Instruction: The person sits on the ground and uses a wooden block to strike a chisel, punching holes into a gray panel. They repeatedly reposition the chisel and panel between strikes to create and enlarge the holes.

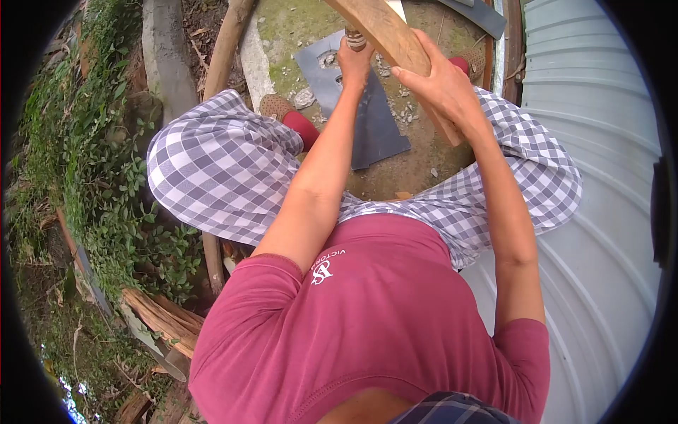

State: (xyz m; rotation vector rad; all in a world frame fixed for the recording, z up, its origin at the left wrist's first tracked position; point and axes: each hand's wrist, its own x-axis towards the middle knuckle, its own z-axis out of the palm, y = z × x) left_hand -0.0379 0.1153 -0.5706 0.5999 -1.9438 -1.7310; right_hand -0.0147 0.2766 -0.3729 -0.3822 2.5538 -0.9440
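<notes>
My right hand [446, 86] is wrapped round a wooden plank [395, 44], thumb on its near face. The plank slants from the top of the view down past my wrist. My left hand [354, 65] grips a short round piece with brown and pale bands [355, 38], upright over a flat dark grey sheet [374, 131]. The lower end of the banded piece is hidden by my hand. Beside my left hand the sheet has a ragged hole, with pale broken chips [328, 61] in and around it. The plank's edge passes close to the banded piece.
My feet in brown shoes [275, 107] stand either side of the sheet on mossy concrete [282, 28]. Another grey piece [477, 15] lies at the upper right. Corrugated metal sheeting [593, 141] runs along the right. Logs [226, 49] and green plants [106, 177] line the left.
</notes>
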